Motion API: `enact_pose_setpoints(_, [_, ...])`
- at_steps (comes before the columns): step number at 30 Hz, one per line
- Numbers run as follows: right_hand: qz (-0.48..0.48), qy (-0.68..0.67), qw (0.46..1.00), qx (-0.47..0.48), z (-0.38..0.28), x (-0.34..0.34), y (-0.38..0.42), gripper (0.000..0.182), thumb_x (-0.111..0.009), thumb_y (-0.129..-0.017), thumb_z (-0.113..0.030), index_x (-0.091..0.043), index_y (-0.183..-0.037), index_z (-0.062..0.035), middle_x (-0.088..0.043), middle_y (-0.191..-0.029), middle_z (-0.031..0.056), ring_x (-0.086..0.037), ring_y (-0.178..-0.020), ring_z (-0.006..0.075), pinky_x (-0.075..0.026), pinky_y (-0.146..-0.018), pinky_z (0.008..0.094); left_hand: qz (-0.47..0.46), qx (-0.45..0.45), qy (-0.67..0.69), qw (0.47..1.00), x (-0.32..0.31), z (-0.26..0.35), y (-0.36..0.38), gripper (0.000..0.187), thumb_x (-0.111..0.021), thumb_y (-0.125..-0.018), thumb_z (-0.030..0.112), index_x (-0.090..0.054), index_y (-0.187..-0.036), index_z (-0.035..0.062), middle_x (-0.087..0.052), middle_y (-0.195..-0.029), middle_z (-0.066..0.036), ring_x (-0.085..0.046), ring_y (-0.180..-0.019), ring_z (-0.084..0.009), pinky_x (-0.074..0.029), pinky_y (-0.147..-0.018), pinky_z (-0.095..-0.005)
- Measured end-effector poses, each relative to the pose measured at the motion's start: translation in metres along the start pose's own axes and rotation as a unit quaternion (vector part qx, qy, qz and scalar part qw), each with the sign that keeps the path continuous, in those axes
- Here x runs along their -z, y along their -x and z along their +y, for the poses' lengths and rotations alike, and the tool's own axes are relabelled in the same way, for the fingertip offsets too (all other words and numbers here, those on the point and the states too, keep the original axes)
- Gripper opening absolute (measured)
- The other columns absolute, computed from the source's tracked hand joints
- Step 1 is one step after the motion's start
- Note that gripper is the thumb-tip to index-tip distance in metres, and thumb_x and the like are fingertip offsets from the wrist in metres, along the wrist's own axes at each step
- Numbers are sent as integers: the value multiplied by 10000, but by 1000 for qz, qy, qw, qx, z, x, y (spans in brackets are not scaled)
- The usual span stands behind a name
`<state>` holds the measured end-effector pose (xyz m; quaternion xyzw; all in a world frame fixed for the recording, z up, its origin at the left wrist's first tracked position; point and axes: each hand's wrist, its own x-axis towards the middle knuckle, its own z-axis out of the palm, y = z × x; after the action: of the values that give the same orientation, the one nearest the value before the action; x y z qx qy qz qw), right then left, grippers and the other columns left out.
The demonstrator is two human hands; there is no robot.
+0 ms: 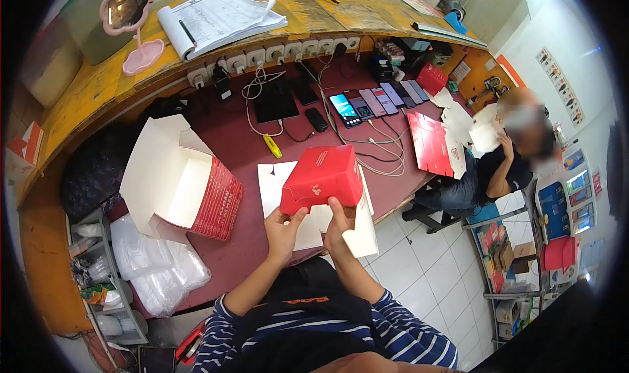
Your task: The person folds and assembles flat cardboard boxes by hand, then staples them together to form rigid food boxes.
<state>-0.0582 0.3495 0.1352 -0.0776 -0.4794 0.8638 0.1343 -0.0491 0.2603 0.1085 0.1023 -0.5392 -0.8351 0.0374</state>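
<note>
A red cardboard box with white print is raised over the near edge of the desk. On its lower left side my left hand grips it, thumb against the front. My right hand grips the lower right, its thumb also on the front, beside a white flap that hangs down. Flat white cardboard lies on the desk beneath the box. To the left stands a larger open red box with a white inside and raised flaps.
Several phones, a tablet, cables and a yellow highlighter lie on the dark red desk. Plastic bags sit at left. A seated person at right holds white cardboard near a flat red sheet.
</note>
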Motion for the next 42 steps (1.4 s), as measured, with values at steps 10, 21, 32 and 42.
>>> enact_pose_setpoints(10, [-45, 86, 988, -117, 8, -15, 3, 333, -578, -774, -124, -448, -1073, -53, -519, -995, 76, -513, -892, 154, -427, -770, 293, -216, -27, -506, 835, 36, 47, 17, 346, -747, -572, 263, -566, -736, 19, -531, -570, -59, -542, -526, -174, -399, -476, -239])
enact_pose_setpoints(21, [-523, 605, 484, 356, -8, -112, 31, 367, -629, -666, -370, -579, -798, -32, -549, -738, 93, -533, -704, 254, -411, -674, 326, 102, -39, 159, 981, 116, 73, 24, 398, -470, -847, 177, -324, -1177, 7, -451, -1075, -104, -532, -872, -187, -487, -727, -298])
enact_pose_setpoints(32, [-718, 496, 414, 259, 66, -212, 22, 273, -570, -734, -274, -568, -691, -4, -572, -624, 141, -570, -616, 313, -452, -598, 383, 159, -314, -591, 726, 220, 76, 29, 115, -640, -650, 67, -579, -744, 41, -549, -764, -70, -549, -562, -203, -442, -495, -283])
enact_pose_setpoints(42, [-660, 543, 383, 350, 92, -197, 26, 147, -581, -648, -157, -587, -583, -25, -575, -600, 157, -591, -577, 273, -469, -520, 339, 81, -398, -564, 719, 228, 83, 17, 91, -621, -611, -3, -583, -685, 34, -564, -705, -50, -552, -540, -200, -436, -459, -268])
